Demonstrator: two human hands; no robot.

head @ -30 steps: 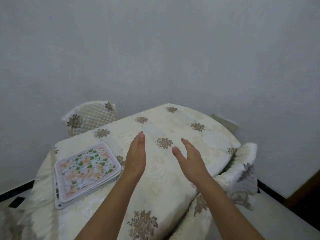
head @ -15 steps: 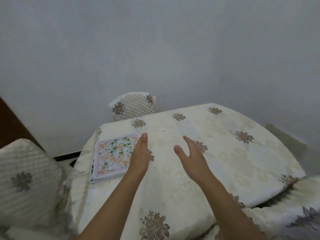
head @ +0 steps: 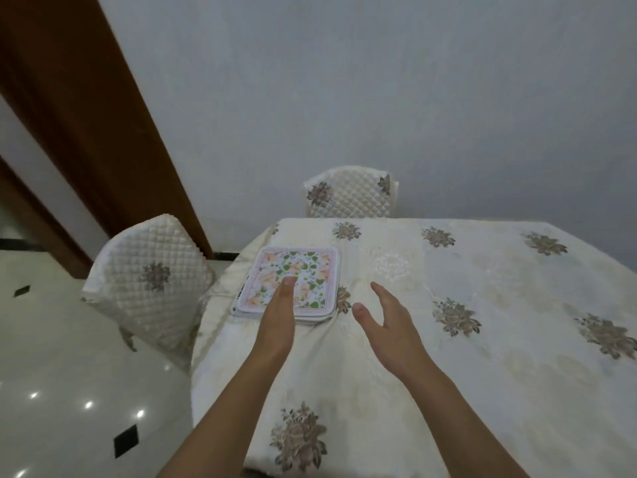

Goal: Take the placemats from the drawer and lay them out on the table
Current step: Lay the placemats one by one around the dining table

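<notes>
A stack of floral placemats (head: 303,270), pink-bordered with green leaves, lies near the far left corner of the table (head: 499,357), which wears a cream cloth with brown flower motifs. My left hand (head: 278,317) is held out flat, edge-on, above the stack's near edge, holding nothing. My right hand (head: 387,322) hovers to the right of the stack with fingers spread and the palm facing left, also empty. Whether the left hand touches the mats is unclear.
A quilted white chair (head: 151,281) stands at the table's left side, another chair (head: 350,194) at the far side against the grey wall. A brown door frame (head: 103,132) rises at the left. Glossy tiled floor (head: 62,391) lies left of the table.
The view has swung left, so the placemat stack now sits centred ahead of my hands. Both hands stay raised and empty, now close to the stack.
</notes>
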